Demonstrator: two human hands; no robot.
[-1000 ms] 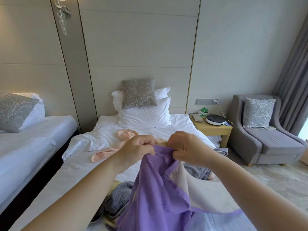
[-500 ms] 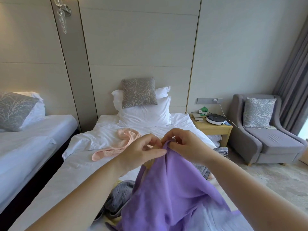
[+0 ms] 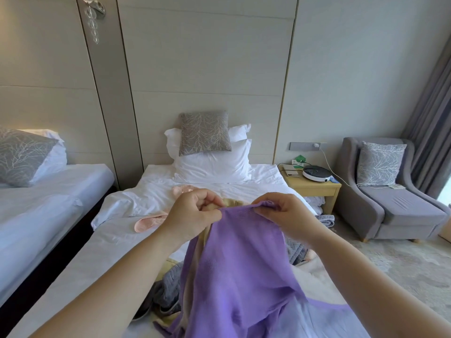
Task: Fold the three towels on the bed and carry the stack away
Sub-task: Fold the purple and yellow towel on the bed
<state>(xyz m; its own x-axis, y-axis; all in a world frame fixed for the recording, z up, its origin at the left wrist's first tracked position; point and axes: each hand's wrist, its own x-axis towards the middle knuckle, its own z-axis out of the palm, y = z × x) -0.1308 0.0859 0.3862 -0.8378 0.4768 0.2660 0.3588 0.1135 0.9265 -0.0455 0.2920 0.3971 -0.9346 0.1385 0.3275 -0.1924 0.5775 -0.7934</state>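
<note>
A crumpled pink towel (image 3: 150, 222) lies mid-bed on the white-sheeted bed (image 3: 97, 252), and a rumpled grey knitted towel (image 3: 168, 289) lies near its foot edge. The left hand (image 3: 194, 214) pinches the top edge of a hanging lilac-purple woven towel (image 3: 244, 269), and the right hand (image 3: 286, 214) pinches the same edge.

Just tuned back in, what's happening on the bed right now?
A person is holding up the purple towel over the bed, with the left hand and right hand each pinching its top edge. It hangs unfolded. The pink towel lies loose farther up the bed and a grey towel is crumpled beneath. Nothing looks folded yet.
</note>
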